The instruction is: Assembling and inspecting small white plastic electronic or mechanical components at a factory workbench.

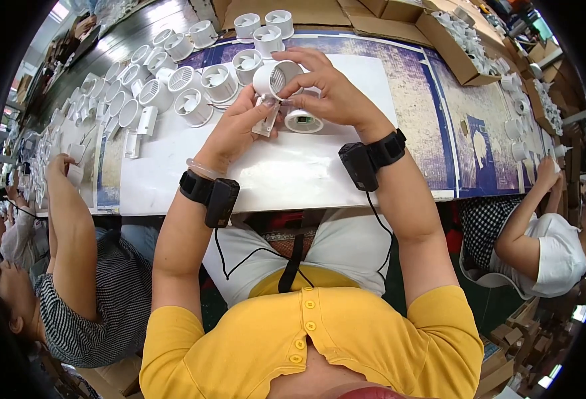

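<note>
Over the white work sheet (306, 163), my right hand (329, 90) grips a white round plastic housing (264, 80) with a slotted grille inside. Its fingers curve over the rim, and the thumb is near the lower edge. Just below the housing, my left hand (236, 126) is closed on a white narrow plastic bracket (264, 123). Whether bracket and housing are joined, I cannot tell. Beneath my right hand a white round part (304, 122) with a small green circuit board lies on the sheet.
White fan units with visible blades (218, 83) stand beyond my hands. Many grille housings (154, 94) crowd the left side, beside a loose bracket (132, 143). A cardboard box of white parts (462, 63) sits at the far right. People work at left (93, 299) and right (539, 253).
</note>
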The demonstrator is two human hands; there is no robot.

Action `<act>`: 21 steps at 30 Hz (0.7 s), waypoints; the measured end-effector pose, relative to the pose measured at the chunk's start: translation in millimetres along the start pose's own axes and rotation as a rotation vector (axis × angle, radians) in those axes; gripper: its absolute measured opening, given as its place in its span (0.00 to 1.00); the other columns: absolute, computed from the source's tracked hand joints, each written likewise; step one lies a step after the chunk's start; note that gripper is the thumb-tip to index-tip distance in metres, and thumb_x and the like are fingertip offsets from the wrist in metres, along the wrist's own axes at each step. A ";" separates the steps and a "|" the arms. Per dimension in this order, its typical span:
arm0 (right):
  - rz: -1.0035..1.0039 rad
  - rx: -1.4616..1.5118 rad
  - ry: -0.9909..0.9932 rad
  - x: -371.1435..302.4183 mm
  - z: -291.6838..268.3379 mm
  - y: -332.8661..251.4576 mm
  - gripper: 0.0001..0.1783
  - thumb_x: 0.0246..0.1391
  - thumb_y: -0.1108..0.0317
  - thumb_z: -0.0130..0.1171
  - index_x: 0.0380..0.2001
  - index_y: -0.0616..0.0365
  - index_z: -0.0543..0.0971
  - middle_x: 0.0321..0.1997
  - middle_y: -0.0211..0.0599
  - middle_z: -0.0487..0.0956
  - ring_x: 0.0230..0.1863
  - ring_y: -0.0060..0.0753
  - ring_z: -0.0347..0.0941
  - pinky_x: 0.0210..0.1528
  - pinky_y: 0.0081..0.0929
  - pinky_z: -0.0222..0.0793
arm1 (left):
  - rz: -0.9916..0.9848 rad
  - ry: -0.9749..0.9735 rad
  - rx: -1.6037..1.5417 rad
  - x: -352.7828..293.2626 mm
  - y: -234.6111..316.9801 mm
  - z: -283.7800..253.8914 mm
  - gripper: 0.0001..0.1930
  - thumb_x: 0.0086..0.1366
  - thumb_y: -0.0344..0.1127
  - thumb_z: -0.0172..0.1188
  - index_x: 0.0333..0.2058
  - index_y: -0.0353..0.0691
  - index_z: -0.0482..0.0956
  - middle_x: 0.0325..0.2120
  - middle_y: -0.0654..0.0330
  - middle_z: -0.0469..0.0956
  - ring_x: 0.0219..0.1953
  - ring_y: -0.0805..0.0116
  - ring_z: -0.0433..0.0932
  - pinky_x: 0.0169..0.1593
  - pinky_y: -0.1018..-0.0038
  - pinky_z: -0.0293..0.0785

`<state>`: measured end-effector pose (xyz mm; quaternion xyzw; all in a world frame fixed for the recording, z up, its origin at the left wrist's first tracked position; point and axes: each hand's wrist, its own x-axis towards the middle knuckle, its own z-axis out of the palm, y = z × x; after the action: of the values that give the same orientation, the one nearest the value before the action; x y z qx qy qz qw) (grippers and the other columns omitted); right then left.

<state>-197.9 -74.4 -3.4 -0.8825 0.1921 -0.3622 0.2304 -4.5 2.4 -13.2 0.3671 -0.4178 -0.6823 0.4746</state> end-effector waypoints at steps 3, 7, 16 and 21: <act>-0.016 -0.015 0.024 3.4 5.1 0.8 0.07 0.43 0.68 0.64 0.30 0.49 0.83 0.60 0.32 0.68 0.64 0.44 0.54 0.64 0.40 0.50 | 0.021 -0.007 0.023 -1.8 -2.3 -7.2 0.21 0.65 0.33 0.49 0.56 0.42 0.58 0.42 0.61 0.72 0.34 0.73 0.73 0.34 0.75 0.73; 0.104 0.019 0.020 -1.4 6.1 0.9 0.07 0.43 0.67 0.64 0.30 0.49 0.83 0.60 0.32 0.68 0.63 0.43 0.55 0.64 0.40 0.50 | -0.004 0.022 -0.007 -3.4 -3.8 -5.7 0.21 0.65 0.34 0.49 0.56 0.42 0.57 0.41 0.61 0.72 0.34 0.74 0.73 0.34 0.75 0.73; 0.010 0.025 0.011 1.8 5.7 9.9 0.06 0.45 0.67 0.64 0.30 0.51 0.83 0.58 0.32 0.69 0.62 0.40 0.57 0.63 0.36 0.53 | 0.003 0.020 0.015 4.5 -0.9 -4.1 0.21 0.66 0.35 0.49 0.55 0.42 0.57 0.38 0.62 0.72 0.33 0.74 0.73 0.31 0.77 0.70; 0.062 -0.037 0.031 3.7 4.3 5.8 0.13 0.44 0.64 0.66 0.35 0.53 0.80 0.57 0.35 0.70 0.58 0.40 0.62 0.59 0.34 0.58 | 0.007 0.002 0.023 5.2 -3.2 -9.3 0.19 0.66 0.35 0.50 0.53 0.43 0.58 0.38 0.62 0.72 0.32 0.75 0.72 0.31 0.77 0.70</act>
<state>-193.4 -79.9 -7.2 -0.8746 0.2294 -0.3650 0.2220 1.4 -4.0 -20.1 0.3719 -0.4264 -0.6753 0.4731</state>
